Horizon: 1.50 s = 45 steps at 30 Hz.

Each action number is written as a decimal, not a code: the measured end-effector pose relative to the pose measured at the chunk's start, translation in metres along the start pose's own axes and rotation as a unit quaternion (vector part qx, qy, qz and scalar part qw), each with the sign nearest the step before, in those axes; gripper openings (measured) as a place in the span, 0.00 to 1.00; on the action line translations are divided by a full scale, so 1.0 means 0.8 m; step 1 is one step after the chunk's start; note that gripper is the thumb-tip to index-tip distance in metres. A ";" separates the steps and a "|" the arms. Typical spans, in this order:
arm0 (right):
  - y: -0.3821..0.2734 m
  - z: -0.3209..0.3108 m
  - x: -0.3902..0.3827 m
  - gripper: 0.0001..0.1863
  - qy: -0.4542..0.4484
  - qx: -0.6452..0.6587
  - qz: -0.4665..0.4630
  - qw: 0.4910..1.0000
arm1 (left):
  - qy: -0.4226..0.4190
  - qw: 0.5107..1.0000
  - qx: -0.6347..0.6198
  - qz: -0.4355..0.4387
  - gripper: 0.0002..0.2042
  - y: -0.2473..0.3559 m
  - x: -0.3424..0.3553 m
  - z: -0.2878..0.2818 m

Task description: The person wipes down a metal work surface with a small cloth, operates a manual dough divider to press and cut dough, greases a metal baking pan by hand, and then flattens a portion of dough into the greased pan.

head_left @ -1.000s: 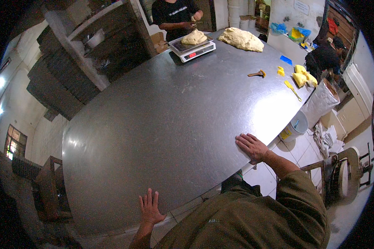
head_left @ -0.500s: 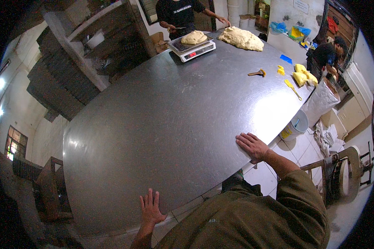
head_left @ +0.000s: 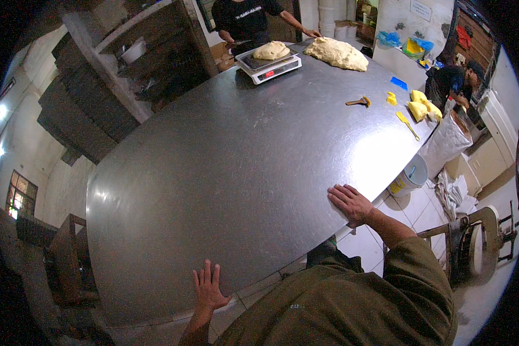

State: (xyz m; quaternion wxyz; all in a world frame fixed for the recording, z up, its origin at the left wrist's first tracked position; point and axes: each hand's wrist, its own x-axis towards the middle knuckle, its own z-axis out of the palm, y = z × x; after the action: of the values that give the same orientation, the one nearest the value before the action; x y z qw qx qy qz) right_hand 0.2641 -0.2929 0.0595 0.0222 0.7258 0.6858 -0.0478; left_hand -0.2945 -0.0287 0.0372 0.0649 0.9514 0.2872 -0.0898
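My left hand (head_left: 210,288) rests with spread fingers at the near edge of a large metal table (head_left: 213,190). Farther right, my right hand (head_left: 350,203) lies flat on the same table's edge, fingers stretched out. Neither holds anything. At the far end stands a white digital scale (head_left: 271,68) with a lump of dough (head_left: 271,51) on its tray. A bigger mass of dough (head_left: 337,54) sits to the right of it. Across the table a co-worker in a black shirt (head_left: 245,20) has one hand against the big dough; the other is near the scale, its grip unclear.
Toward the right edge lie a brown-handled scraper (head_left: 358,102), a yellow spatula (head_left: 407,125), a blue scraper (head_left: 398,83) and yellow blocks (head_left: 419,105). A bucket (head_left: 410,174) and a white sack (head_left: 447,140) stand below. Another person (head_left: 458,83) bends beyond them.
The co-worker's hand by the scale has drawn back to the left. The bending person at right has shifted slightly. My hands stay in place.
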 end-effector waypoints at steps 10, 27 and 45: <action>0.000 0.002 0.000 0.70 -0.002 0.005 -0.001 1.000 | 0.005 1.000 0.001 0.005 0.64 -0.001 0.000 0.000; 0.004 0.003 0.002 0.66 -0.004 -0.008 -0.006 1.000 | 0.018 1.000 -0.008 0.005 0.66 -0.001 0.000 0.006; 0.003 -0.006 0.001 0.70 -0.015 0.007 0.000 1.000 | 0.008 1.000 0.009 0.001 0.66 -0.001 0.000 0.005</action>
State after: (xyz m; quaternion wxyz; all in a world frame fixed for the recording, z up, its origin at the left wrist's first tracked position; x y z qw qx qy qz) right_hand 0.2667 -0.2918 0.0644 0.0275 0.7253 0.6849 -0.0634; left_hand -0.2950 -0.0289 0.0332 0.0539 0.9530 0.2860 -0.0843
